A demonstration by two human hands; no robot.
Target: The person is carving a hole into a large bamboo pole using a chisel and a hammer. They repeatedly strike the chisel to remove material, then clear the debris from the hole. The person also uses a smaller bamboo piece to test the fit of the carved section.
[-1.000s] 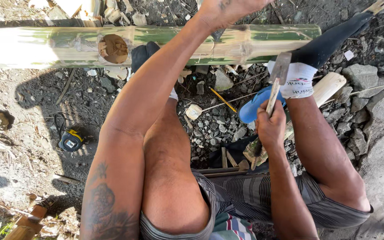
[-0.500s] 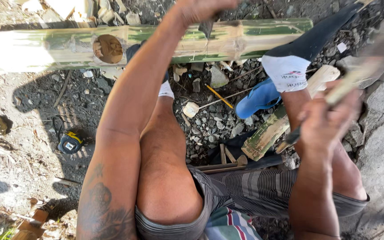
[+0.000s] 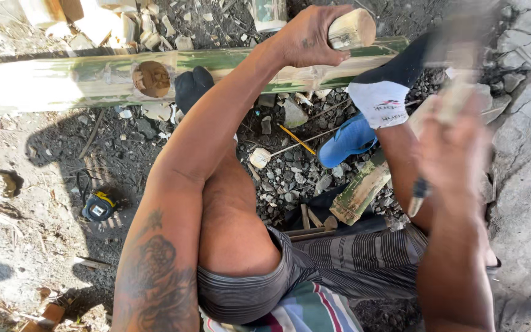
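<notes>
A long green bamboo pole (image 3: 62,80) lies across the ground ahead of me, with a round hole (image 3: 153,79) cut in its side. My left hand (image 3: 308,40) is closed around a pale round wooden handle (image 3: 353,28) held against the pole's top, right of the hole. My right hand (image 3: 453,138) is raised near the camera and blurred. It grips a long wooden tool (image 3: 456,80) with a dark end (image 3: 418,198) sticking out below the fist. What kind of tool it is I cannot tell.
My sock feet (image 3: 381,98) rest against the pole, above a blue sandal (image 3: 346,141). A short bamboo offcut (image 3: 359,192), a yellow pencil (image 3: 296,139) and wood chips lie on the gravel. A tape measure (image 3: 98,208) sits at left. Concrete slabs (image 3: 527,184) border the right.
My right hand has swung up from near the sandal toward the camera with the tool. My left hand has stayed on the pole; the wooden handle in it now shows.
</notes>
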